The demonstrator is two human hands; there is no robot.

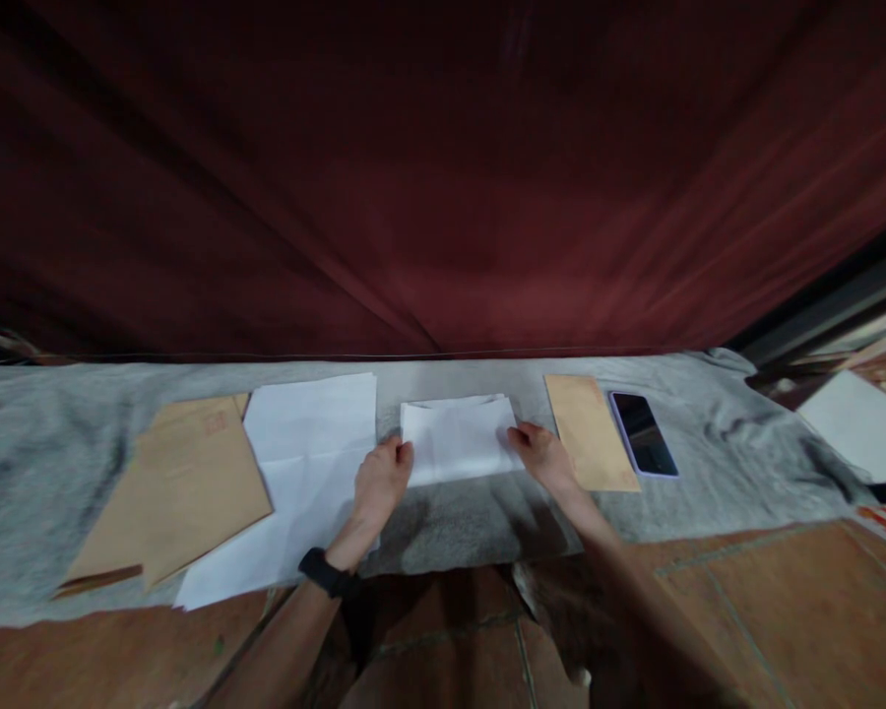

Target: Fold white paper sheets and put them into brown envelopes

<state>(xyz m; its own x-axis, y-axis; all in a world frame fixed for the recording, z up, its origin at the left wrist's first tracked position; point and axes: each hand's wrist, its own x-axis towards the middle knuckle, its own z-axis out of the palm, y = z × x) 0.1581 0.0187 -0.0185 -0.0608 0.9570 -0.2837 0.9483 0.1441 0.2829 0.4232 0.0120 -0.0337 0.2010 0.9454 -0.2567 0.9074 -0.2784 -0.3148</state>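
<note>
I pinch the folded rectangular white paper (458, 443) by opposite sides, left hand (379, 485) and right hand (546, 457) fingers closed, best with even tension.

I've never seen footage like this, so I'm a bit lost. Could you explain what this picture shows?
There is no machine here, just a person's two bare hands. The one picture comes from a camera worn on the head, looking forward and down. The left hand, with a black band on its wrist, and the right hand hold opposite sides of a folded white paper. On the grey cloth, brown envelopes partly cover white sheets at left; a single envelope and a phone lie at right.
</note>
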